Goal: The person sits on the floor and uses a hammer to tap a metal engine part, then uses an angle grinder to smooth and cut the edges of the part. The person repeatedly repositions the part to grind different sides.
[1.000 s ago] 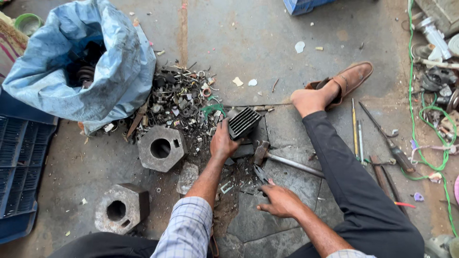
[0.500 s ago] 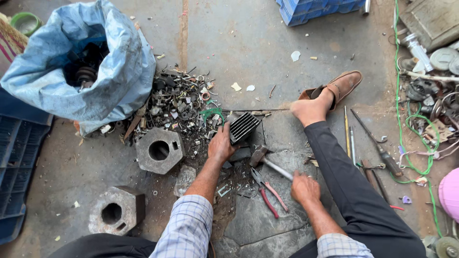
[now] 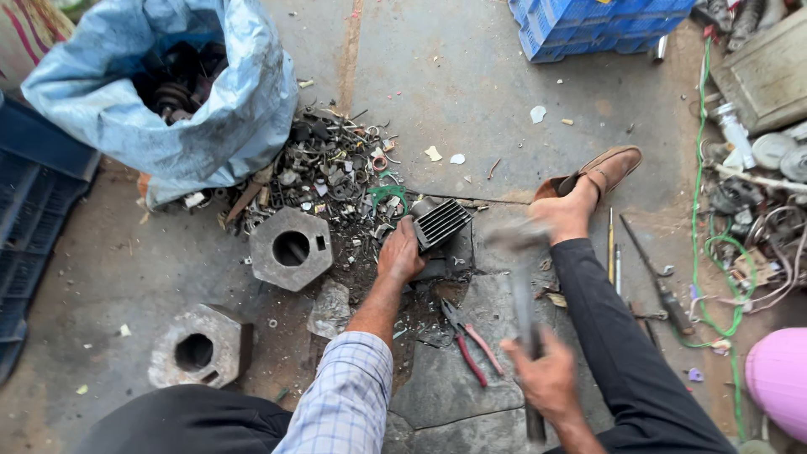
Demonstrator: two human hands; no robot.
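Finned block (image 3: 440,222) lies on the floor (image 3: 471,92) at the edge of the scrap pile (image 3: 336,172), pinned by the left hand (image 3: 400,255), fingers pressed flat on it. Right hand (image 3: 546,378) is closed around a hammer (image 3: 523,294), its raised head blurred above the stone slab (image 3: 445,387). Step in hand, as judged: striking the block apart. The next blow calls for a steady hold and aim clear of the fingers. Pliers (image 3: 471,340) lie between the arms; hexagonal castings (image 3: 290,248) sit left.
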